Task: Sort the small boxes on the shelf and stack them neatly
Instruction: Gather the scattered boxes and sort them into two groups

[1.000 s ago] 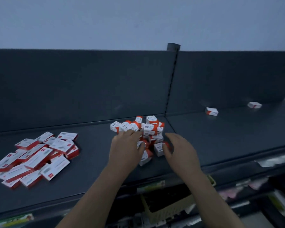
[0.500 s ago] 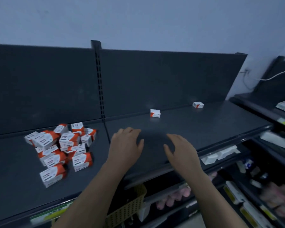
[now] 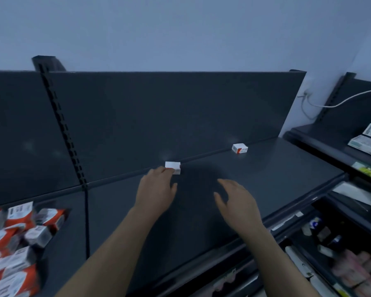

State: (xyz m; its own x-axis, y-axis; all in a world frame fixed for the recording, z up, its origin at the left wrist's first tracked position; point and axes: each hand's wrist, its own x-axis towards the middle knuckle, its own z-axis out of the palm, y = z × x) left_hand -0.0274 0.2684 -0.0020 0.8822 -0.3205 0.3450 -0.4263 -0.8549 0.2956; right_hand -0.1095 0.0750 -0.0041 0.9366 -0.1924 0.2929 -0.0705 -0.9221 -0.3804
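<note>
Two small white boxes with red marking lie flat and well apart on the right bay of the dark shelf [image 3: 234, 202], both close to the back panel. The nearer box [image 3: 173, 167] sits just in front of the back seam. The fingertips of the left hand [image 3: 156, 189] touch its near left edge, and the thumb stands clear of it. The farther box [image 3: 239, 148] lies alone off to the right, turned a little askew. In the left bay a heap of boxes [image 3: 15, 243], white and orange-red, lies jumbled and tilted every which way, blurred at the frame's edge.

Dim light — a pale wall [image 3: 180, 28] above dark back panels [image 3: 169, 114], a white cable [image 3: 332, 106] trailing right.
</note>
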